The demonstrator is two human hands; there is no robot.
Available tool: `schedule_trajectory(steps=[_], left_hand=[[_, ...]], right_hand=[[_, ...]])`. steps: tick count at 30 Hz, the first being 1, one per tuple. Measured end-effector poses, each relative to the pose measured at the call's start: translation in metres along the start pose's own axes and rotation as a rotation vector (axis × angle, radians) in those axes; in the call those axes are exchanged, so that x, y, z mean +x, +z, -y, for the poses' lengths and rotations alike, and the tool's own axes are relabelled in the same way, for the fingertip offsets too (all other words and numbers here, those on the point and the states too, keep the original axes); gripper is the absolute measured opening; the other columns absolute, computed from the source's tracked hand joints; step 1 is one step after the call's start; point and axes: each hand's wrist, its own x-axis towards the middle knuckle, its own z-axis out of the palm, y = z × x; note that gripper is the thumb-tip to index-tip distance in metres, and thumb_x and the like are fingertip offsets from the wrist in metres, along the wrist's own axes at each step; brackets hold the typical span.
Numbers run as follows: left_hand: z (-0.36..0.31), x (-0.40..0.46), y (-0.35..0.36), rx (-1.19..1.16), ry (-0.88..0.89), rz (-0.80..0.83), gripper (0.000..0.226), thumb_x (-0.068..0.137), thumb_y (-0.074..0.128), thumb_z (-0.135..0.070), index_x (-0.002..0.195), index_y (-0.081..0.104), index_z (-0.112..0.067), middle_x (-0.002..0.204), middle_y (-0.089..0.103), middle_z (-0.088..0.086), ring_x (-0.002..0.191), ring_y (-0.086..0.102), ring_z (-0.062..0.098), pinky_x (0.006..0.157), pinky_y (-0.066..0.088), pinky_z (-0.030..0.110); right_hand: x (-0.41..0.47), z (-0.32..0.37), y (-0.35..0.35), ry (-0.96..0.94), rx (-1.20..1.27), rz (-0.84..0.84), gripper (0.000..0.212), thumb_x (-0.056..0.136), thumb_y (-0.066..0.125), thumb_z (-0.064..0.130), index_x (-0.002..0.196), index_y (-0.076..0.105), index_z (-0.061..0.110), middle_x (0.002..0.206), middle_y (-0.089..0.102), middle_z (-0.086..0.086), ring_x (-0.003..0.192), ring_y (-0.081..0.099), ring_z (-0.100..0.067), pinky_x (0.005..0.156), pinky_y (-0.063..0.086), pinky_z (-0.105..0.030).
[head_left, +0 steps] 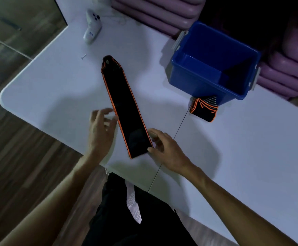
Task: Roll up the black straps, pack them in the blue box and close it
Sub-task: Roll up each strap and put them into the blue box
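Straps are the business at hand, and we are looking at one long black strap (pixel 126 107) with orange edging lying flat and stretched out across the table (pixel 55 89), its near end just inside the table's front edge and its far end bunched a little. Our left hand (pixel 100 132) is hovering just beside the strap's left edge with fingers loosely spread, holding nothing; whether its fingertips are touching the edging we cannot tell, since that hand is blurred. Our right hand (pixel 164 150) is resting at the near right corner, fingers lightly curled, the thumb touching the strap's end without yet gripping it. A second strap (pixel 204 109), already rolled, is sitting on the table right against the front of the blue box (pixel 214 61), which is standing open; its lid is not in view. To do this step well, we are judging that both hands should be taking the near end squarely, folding a tight first turn, and keeping the orange edges lined up as the roll is travelling away from us, so it is not coning sideways. Keeping pressure even should be stopping the roll from springing loose before it goes into the box.
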Motion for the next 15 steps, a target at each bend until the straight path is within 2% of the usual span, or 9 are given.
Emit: schedule_trajectory(steps=[2,4,5,7,9,12,15], left_hand=[[-0.005,-0.041,-0.001,0.093,0.180,0.115,0.029,0.092,0.061,-0.028,0.116,0.062,-0.010,0.117,0.049,0.008,0.095,0.055,0.015,0.082,0.048,0.025],[-0.004,-0.069,0.002,0.220,0.339,0.250,0.036,0.092,0.058,-0.037,0.119,0.063,-0.014,0.126,0.051,0.009,0.109,0.053,0.021,0.090,0.047,0.031],[-0.002,-0.075,0.004,0.268,0.372,0.290,0.039,0.093,0.055,-0.042,0.121,0.063,-0.016,0.132,0.050,0.009,0.114,0.052,0.023,0.093,0.048,0.036],[0.003,-0.075,0.008,0.289,0.354,0.298,0.043,0.095,0.048,-0.043,0.124,0.062,-0.014,0.139,0.048,0.011,0.123,0.050,0.029,0.095,0.049,0.045],[0.007,-0.065,0.014,0.276,0.300,0.280,0.046,0.098,0.043,-0.042,0.132,0.056,-0.014,0.147,0.041,0.014,0.133,0.043,0.032,0.100,0.045,0.049],[0.006,-0.046,0.025,0.384,0.275,0.314,0.054,0.100,0.029,-0.046,0.148,0.034,-0.021,0.159,0.017,0.012,0.147,0.018,0.029,0.115,0.028,0.045],[0.007,-0.028,0.033,0.515,0.214,0.399,0.062,0.097,0.014,-0.053,0.153,0.016,-0.025,0.162,0.001,0.007,0.149,0.000,0.026,0.118,0.013,0.045]], right_hand=[[0.001,0.000,0.000,-0.012,-0.002,0.019,0.056,0.093,0.065,0.033,0.143,0.040,0.031,0.120,0.058,0.002,0.106,0.057,-0.009,0.091,0.049,-0.023],[0.001,0.002,-0.001,-0.010,0.014,0.025,0.055,0.093,0.065,0.027,0.142,0.042,0.029,0.111,0.061,0.010,0.093,0.059,0.004,0.081,0.046,-0.009],[0.002,0.003,-0.001,-0.004,0.024,0.025,0.054,0.093,0.065,0.024,0.142,0.042,0.029,0.103,0.061,0.014,0.086,0.058,0.008,0.077,0.044,-0.007],[0.002,0.003,-0.001,0.015,0.045,0.029,0.054,0.093,0.065,0.024,0.141,0.042,0.032,0.085,0.059,0.016,0.075,0.058,0.005,0.072,0.045,-0.011],[0.002,0.002,-0.001,0.026,0.065,0.039,0.054,0.093,0.065,0.026,0.141,0.042,0.033,0.079,0.058,0.012,0.073,0.058,-0.001,0.071,0.047,-0.016],[0.002,0.001,0.001,0.025,0.083,0.020,0.053,0.092,0.066,0.026,0.140,0.044,0.033,0.077,0.057,0.011,0.073,0.058,-0.006,0.072,0.050,-0.023],[0.002,0.002,0.003,0.035,0.087,0.000,0.053,0.091,0.066,0.022,0.140,0.048,0.031,0.074,0.055,0.013,0.070,0.056,-0.002,0.072,0.047,-0.020]])
